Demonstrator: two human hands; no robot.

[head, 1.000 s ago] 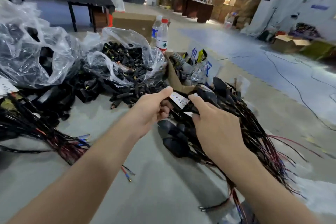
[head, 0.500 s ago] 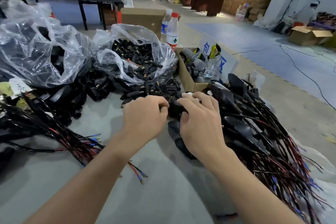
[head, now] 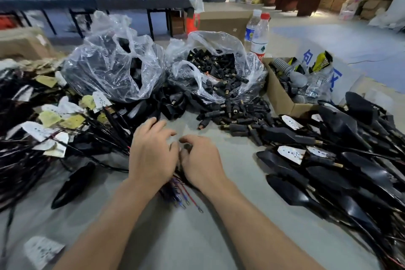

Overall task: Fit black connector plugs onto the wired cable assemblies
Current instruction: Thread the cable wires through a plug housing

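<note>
My left hand (head: 153, 153) and my right hand (head: 201, 160) sit side by side at the table's middle, fingers curled over one wired cable assembly. Its red and blue wire ends (head: 183, 193) trail out toward me between my wrists, while the body of the assembly is hidden under my palms. Loose black connector plugs (head: 236, 116) lie scattered just beyond my hands. More plugs fill an open clear bag (head: 217, 68). A pile of black cable assemblies (head: 333, 160) with white tags lies at the right.
A second clear bag (head: 114, 68) of black parts stands at the left back. Tangled tagged wires (head: 39, 138) cover the left side. A cardboard box (head: 282, 98) of odds and ends and two water bottles (head: 259, 35) stand behind the plugs. One black housing (head: 74, 184) lies alone near left.
Both hands have drawn back from the right-hand pile toward me to the table's middle, bringing one assembly whose wire ends now show between my wrists. The camera has tilted left.
</note>
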